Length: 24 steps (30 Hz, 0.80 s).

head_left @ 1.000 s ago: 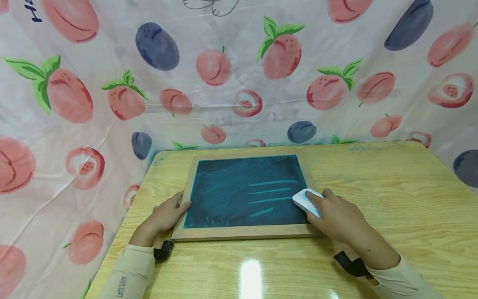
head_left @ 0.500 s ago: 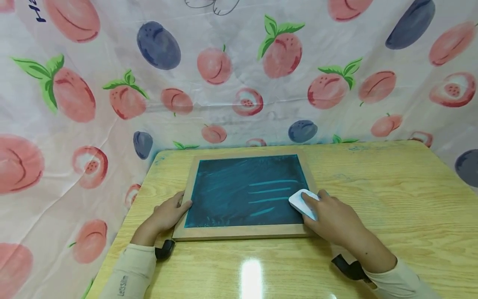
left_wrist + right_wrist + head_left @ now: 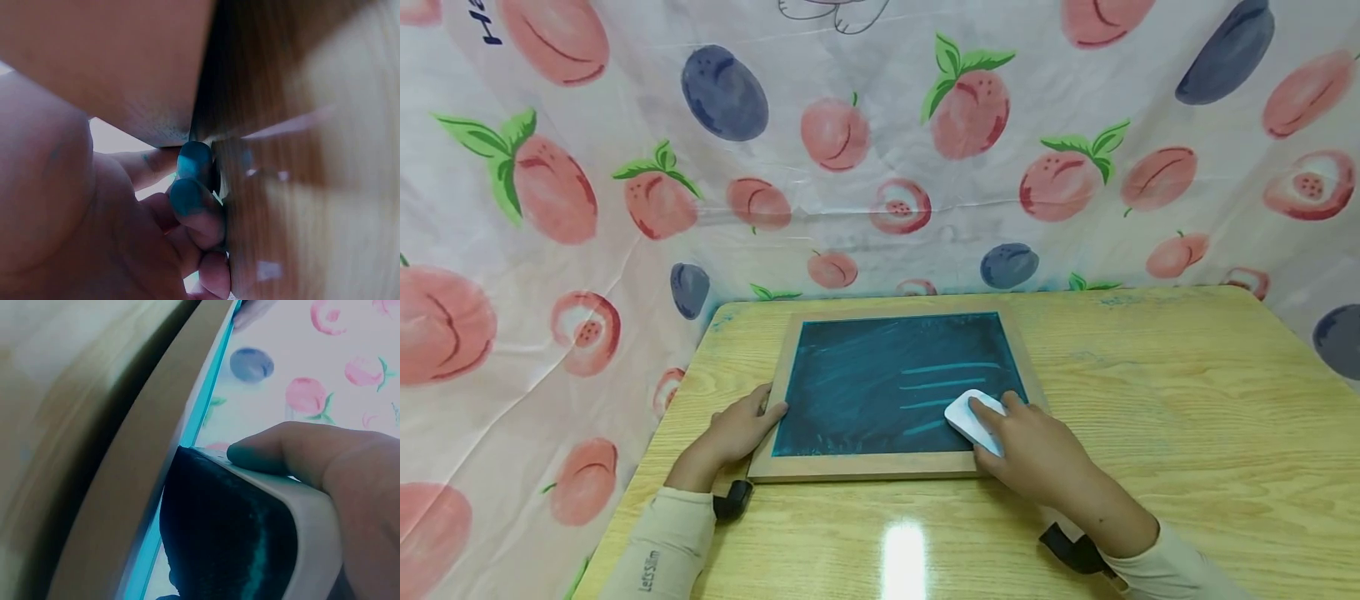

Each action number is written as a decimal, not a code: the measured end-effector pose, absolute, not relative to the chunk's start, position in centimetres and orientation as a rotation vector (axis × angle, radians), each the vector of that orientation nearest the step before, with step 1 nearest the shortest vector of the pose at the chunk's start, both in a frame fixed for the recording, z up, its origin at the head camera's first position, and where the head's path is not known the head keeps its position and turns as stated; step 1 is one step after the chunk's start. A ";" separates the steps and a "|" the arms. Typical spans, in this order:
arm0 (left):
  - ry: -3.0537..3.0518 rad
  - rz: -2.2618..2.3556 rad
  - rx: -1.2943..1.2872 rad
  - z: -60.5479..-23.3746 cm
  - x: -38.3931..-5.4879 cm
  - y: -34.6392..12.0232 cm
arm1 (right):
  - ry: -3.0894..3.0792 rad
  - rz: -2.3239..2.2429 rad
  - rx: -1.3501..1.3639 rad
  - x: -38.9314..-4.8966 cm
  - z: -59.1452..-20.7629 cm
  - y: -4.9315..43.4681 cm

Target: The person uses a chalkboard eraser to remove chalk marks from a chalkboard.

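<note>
while left hand (image 3: 741, 429) grips framed chalkboard (image 3: 850, 383), right hand (image 3: 1037, 450) pinches chalkboard eraser (image 3: 964, 419); i'd press felt (image 3: 215, 531) flat, sweeping along chalk lines (image 3: 951, 367).

A left hand (image 3: 115, 219) holds a board (image 3: 119, 62) at its edge, close to a table (image 3: 319, 200).
The board's plain side fills the view from ten to twelve o'clock, a dark shadow running down beside it; the palm spreads from seven to nine o'clock. Near the centre, bent fingers sit by the board's lower corner, two fingertips (image 3: 195, 161) coloured blue-green. The table's striped grain covers one to five o'clock, with pale reflections at three and five.
</note>
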State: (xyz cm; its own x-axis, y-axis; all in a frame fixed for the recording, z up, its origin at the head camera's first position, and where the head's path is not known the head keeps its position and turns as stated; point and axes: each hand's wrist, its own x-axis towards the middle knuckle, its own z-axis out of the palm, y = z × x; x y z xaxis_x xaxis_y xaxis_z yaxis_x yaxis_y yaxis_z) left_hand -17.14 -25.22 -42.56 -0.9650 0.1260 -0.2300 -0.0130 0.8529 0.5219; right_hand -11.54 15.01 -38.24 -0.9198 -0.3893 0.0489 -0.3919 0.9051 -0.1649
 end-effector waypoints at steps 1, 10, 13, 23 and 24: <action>2.773 0.784 0.086 -42.5 -17.1 -25.2 | -3.054 0.268 0.636 -11.5 -38.2 14.6; 2.780 0.779 0.089 -42.6 -17.3 -25.4 | -3.078 0.271 0.711 -11.0 -38.3 11.0; 2.773 0.787 0.085 -42.5 -17.3 -25.3 | -3.076 0.281 0.721 -10.9 -38.4 10.3; 2.766 0.798 0.081 -42.3 -17.3 -25.3 | -3.106 0.309 0.656 -11.3 -38.4 11.0; 2.767 0.797 0.081 -42.3 -17.3 -25.3 | -3.106 0.310 0.652 -11.4 -38.3 11.3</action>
